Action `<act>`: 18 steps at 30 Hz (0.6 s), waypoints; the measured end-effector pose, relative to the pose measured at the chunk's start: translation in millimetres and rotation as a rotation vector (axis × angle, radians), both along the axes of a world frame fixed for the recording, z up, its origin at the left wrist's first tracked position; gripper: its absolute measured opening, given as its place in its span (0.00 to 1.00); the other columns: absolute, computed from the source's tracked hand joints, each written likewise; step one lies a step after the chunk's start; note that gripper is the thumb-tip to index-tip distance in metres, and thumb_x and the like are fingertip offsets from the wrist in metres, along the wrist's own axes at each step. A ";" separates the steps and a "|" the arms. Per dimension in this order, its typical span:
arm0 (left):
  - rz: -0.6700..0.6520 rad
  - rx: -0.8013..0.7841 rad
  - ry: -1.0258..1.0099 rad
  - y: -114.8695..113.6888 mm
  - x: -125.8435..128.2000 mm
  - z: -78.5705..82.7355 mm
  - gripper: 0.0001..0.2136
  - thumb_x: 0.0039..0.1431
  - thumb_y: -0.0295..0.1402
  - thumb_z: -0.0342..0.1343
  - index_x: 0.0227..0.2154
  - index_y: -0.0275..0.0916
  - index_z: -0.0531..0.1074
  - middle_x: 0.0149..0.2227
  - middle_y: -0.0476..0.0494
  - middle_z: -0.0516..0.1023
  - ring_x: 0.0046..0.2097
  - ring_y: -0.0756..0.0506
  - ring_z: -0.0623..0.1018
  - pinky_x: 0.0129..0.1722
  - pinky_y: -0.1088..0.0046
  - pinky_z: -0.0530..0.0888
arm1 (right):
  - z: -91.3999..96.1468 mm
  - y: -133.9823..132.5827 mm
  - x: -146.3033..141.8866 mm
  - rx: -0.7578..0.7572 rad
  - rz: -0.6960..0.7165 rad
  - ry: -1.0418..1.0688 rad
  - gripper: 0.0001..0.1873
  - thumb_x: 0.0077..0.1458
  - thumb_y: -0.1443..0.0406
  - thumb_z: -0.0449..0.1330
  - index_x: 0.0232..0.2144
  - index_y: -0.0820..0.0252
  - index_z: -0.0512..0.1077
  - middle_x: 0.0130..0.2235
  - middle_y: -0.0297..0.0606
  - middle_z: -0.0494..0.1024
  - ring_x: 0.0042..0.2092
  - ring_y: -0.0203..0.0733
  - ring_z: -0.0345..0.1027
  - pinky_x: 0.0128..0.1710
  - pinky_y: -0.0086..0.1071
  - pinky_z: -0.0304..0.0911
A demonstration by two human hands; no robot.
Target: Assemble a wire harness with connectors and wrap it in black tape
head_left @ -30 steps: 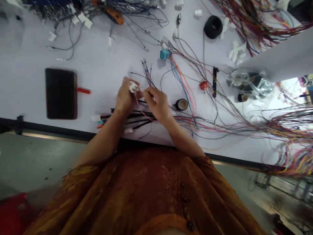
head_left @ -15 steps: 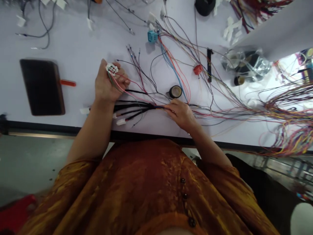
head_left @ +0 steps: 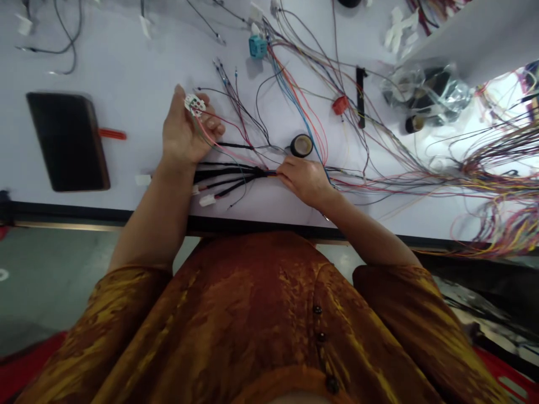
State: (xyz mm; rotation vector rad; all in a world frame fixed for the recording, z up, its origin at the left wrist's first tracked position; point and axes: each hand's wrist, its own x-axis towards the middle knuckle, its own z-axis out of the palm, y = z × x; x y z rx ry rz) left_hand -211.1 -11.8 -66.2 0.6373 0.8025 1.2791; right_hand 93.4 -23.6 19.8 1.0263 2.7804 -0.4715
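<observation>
Quick look at the bench: the left hand (head_left: 187, 132) has a white multi-pin connector (head_left: 194, 104) pinched between thumb and curled fingers, over the table, with thin pink and red wires (head_left: 214, 134) trailing off it. The right hand (head_left: 302, 180) is pressed closed, pinching the end of a black wire bundle (head_left: 236, 175) that lies flat on the white table (head_left: 126, 129). Just beyond that hand sits a roll of black electrical tape (head_left: 301, 145), and loose colored wires (head_left: 379, 185) sprawl off to the right, past a little red connector (head_left: 340, 104) and a blue connector (head_left: 257, 46).
</observation>
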 end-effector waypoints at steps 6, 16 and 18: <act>0.037 -0.104 -0.045 4.2 4.5 6.4 0.27 0.69 0.61 0.34 0.29 0.43 0.61 0.25 0.51 0.36 0.27 0.49 0.50 0.34 0.68 0.65 | -1.0 -0.2 -3.7 0.088 -0.004 -0.012 0.14 0.69 0.67 0.50 0.39 0.59 0.76 0.43 0.43 0.78 0.38 0.42 0.68 0.31 0.36 0.50; 0.118 -0.199 -0.139 5.1 11.7 13.5 0.35 0.63 0.61 0.15 0.30 0.42 0.60 0.20 0.53 0.48 0.24 0.52 0.55 0.30 0.69 0.66 | 5.3 -11.0 -1.8 0.020 -0.028 -0.024 0.12 0.66 0.71 0.50 0.40 0.59 0.74 0.45 0.43 0.77 0.36 0.41 0.68 0.32 0.37 0.54; 0.130 -0.226 -0.156 5.3 11.9 15.4 0.34 0.64 0.60 0.14 0.30 0.42 0.59 0.19 0.54 0.48 0.23 0.52 0.56 0.30 0.70 0.66 | 3.8 -14.1 0.8 0.030 -0.052 -0.034 0.13 0.66 0.71 0.50 0.40 0.59 0.75 0.45 0.42 0.76 0.36 0.40 0.67 0.33 0.36 0.55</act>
